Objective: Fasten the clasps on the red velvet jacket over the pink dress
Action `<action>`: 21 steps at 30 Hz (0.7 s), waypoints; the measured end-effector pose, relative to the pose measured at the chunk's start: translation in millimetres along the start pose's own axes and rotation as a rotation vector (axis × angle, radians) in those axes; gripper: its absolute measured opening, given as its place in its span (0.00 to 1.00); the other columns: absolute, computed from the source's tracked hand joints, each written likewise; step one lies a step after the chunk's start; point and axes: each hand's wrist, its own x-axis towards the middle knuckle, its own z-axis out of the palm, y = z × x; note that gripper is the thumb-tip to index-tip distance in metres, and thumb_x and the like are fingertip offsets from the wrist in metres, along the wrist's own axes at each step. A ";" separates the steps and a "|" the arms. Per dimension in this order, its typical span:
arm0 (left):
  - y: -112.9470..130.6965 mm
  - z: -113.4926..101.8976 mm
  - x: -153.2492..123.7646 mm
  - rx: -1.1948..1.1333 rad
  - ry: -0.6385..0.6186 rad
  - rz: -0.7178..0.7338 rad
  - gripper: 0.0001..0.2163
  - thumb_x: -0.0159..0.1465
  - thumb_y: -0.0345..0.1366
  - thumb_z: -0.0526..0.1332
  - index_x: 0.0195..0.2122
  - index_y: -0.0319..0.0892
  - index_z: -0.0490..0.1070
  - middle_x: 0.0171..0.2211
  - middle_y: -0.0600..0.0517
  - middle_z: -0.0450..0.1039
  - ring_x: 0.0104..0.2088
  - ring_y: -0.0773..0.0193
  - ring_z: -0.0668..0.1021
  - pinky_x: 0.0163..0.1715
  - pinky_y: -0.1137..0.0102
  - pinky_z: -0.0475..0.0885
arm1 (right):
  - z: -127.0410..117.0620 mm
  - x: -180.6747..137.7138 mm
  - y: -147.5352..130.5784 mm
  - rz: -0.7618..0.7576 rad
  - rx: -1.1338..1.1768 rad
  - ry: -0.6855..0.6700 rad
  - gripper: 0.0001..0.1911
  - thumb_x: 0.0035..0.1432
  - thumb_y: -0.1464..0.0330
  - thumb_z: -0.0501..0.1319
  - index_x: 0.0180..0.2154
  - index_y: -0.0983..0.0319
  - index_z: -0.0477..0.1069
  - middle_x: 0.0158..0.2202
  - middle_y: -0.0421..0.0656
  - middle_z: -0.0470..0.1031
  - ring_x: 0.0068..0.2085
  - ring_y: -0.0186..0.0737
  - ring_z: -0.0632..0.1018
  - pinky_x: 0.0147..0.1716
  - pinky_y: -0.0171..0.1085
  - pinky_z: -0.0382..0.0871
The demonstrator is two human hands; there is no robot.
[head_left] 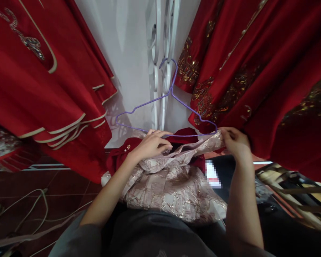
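Observation:
A purple clothes hanger [188,106] stands upright in front of me. My left hand [152,145] has its fingers bent over the hanger's lower bar, with the thumb apart from the index finger beside the garment's neckline. Over my lap lies a pale pink brocade garment [173,189] with shiny gold patterning. At the hanger's right end, my right hand [235,142] pinches a raised edge of this garment between thumb and fingers. Dark red cloth [117,156] with small bead-like ornaments lies behind and beside the brocade.
Red garments with pale trim [77,103] hang at left. Red garments with gold embroidery [246,82] hang at right. White scrolled metalwork [156,78] runs between them. Pale cables [45,203] lie on the tiled floor. A slatted rack [302,192] stands at lower right.

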 end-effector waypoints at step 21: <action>-0.1 10.3 11.8 -0.054 0.153 -0.008 0.11 0.69 0.41 0.55 0.42 0.51 0.78 0.54 0.52 0.74 0.51 0.59 0.76 0.53 0.55 0.65 | 48.1 36.9 -72.7 -0.438 -0.152 -0.299 0.19 0.64 0.52 0.52 0.34 0.59 0.69 0.27 0.41 0.72 0.30 0.39 0.72 0.31 0.36 0.63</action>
